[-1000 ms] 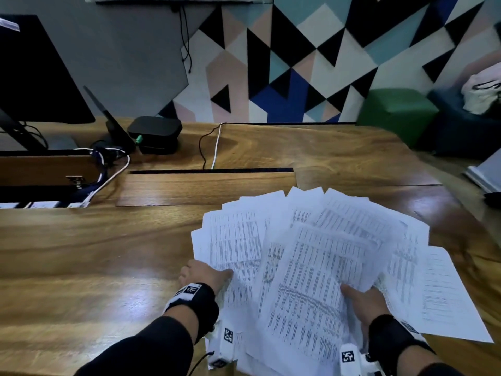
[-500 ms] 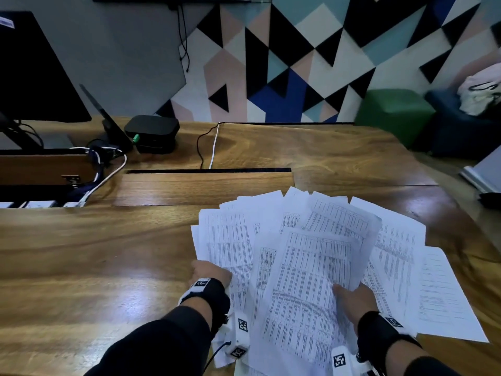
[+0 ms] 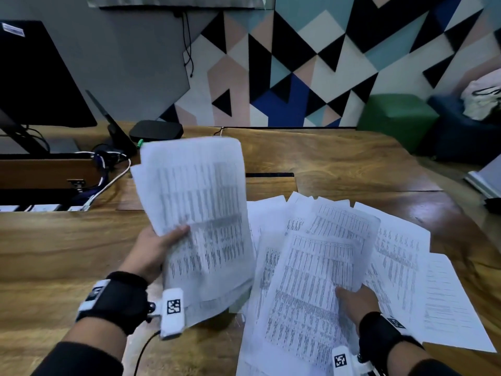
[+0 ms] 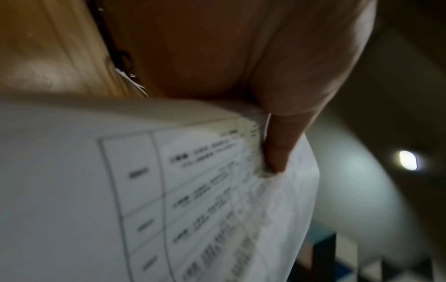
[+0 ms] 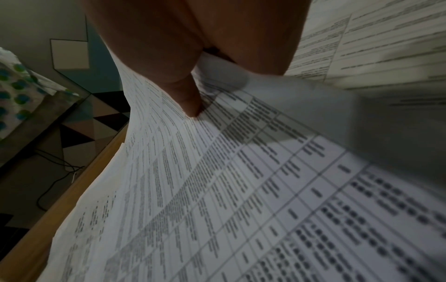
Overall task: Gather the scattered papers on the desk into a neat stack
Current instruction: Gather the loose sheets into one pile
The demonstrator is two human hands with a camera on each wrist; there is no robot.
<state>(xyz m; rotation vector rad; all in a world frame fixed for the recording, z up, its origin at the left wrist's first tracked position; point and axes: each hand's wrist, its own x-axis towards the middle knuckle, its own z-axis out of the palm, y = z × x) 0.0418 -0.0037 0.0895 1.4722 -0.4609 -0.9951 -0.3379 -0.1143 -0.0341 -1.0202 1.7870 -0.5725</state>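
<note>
My left hand (image 3: 160,248) grips a bundle of printed sheets (image 3: 200,213) by its left edge and holds it up off the wooden desk (image 3: 67,248); the thumb (image 4: 277,150) presses on the top sheet (image 4: 169,200). My right hand (image 3: 355,299) pinches other printed sheets (image 3: 314,280) near their right edge, thumb (image 5: 190,101) on top of the sheets (image 5: 241,190), and they bow upward. More printed papers (image 3: 412,267) lie fanned flat on the desk under and to the right of that hand.
A black monitor (image 3: 35,82) on its stand occupies the back left, beside a black box (image 3: 156,131) and a cable tangle (image 3: 105,169) near an open desk hatch. A green stool (image 3: 398,115) and dark seat stand beyond the desk's far right corner.
The left hand has lifted a bundle of sheets out of the fan, up and away from the desk. The right hand has stayed on the remaining sheets, which now bow up.
</note>
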